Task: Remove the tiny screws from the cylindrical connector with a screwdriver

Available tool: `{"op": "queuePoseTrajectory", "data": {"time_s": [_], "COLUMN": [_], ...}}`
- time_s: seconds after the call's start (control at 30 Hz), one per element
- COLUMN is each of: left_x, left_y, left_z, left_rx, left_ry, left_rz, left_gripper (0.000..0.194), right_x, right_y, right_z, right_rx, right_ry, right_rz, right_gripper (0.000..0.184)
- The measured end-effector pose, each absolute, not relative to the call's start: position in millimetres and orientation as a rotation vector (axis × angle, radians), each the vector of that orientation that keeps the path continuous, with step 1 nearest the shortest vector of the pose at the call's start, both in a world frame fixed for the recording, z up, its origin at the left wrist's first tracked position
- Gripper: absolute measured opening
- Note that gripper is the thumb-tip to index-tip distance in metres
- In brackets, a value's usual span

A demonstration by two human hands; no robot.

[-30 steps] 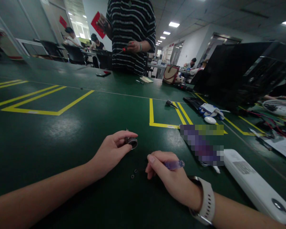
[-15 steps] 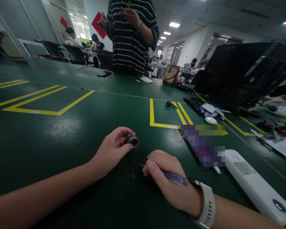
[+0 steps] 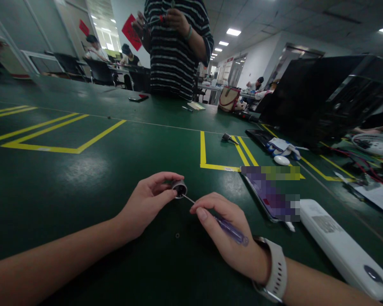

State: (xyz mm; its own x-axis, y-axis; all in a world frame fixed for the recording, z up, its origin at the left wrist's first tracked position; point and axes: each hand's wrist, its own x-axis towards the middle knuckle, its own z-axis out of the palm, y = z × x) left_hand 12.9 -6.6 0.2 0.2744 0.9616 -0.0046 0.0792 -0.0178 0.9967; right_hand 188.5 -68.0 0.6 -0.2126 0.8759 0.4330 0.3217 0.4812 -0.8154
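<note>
Between the fingers and thumb of my left hand (image 3: 147, 199) is a small round metal cup-like part (image 3: 180, 185), its hollow side turned toward my right hand. My right hand (image 3: 225, 225) is closed around a screwdriver with a clear purple handle (image 3: 232, 232). The thin shaft (image 3: 188, 198) points left, and its tip is at the mouth of the metal part; how deep it reaches is hidden. On the green table (image 3: 140, 267) below both hands lies a tiny ring-shaped piece, perhaps a nut (image 3: 177, 235).
Right of my hands lie a phone with a blurred screen (image 3: 264, 193) and a long white device (image 3: 338, 246). Farther off are a dark metal part with a shaft (image 3: 229, 138), a white mouse (image 3: 281, 160) and a black computer case (image 3: 322, 97). A person in a striped shirt (image 3: 178, 51) stands opposite.
My right hand has lifted slightly and brought the screwdriver's tip up to the opening of the metal part. The left hand has shifted slightly, keeping its hold.
</note>
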Motion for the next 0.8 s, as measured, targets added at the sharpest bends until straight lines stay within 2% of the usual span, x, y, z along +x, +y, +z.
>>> {"op": "queuePoseTrajectory", "data": {"time_s": [0.8], "left_x": [14.5], "left_y": [-6.6], "left_z": [1.8], "left_rx": [1.454], "left_ry": [1.069], "left_rz": [0.884], "left_gripper": [0.034], "right_x": [188.4], "right_y": [-59.4], "right_z": [-5.5], "right_rx": [-1.350], "right_ry": [-1.614], "right_rz": [0.943], "right_gripper": [0.029]}}
